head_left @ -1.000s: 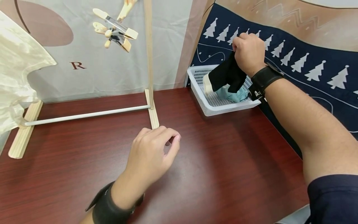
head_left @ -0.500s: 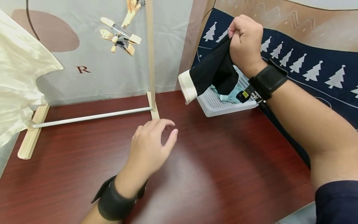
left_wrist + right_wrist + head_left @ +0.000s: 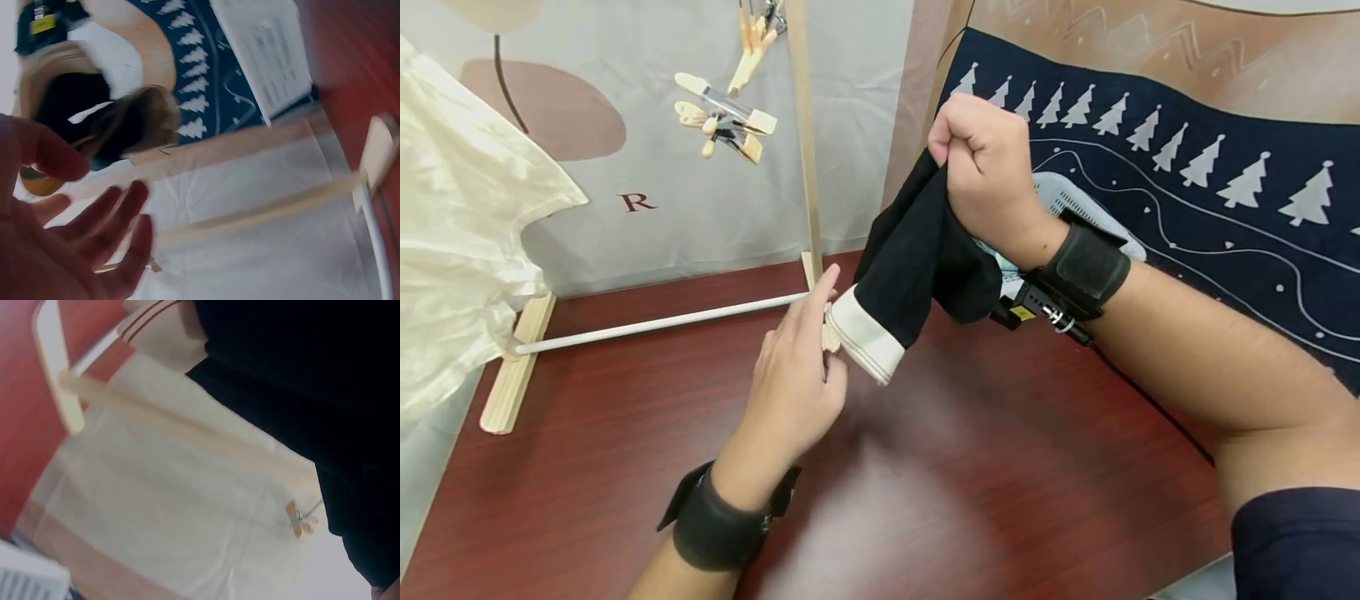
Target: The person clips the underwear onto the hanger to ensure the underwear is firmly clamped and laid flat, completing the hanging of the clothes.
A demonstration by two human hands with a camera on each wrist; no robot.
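Sock lifted off the desk, cuff end down

Head view: my right hand (image 3: pixel 988 171) fists the black sock (image 3: pixel 917 267) above the desk's (image 3: pixel 1000 467) far edge — long axis steep, white cuff pointing down-left; my left hand (image 3: pixel 801 379), fingers straight, touches the cuff. Left wrist view: palm open. Right wrist view: black fabric fills it. With no pinch below, the cuff could swing away.

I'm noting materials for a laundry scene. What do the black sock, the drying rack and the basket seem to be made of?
Black sock: soft knit fabric, matte; it drapes limply from the right hand, with a ribbed cream cuff.
Drying rack: pale unfinished-looking wood for post and feet; the white crossbar could be plastic or painted metal.
Basket: likely white plastic, with a perforated wall.
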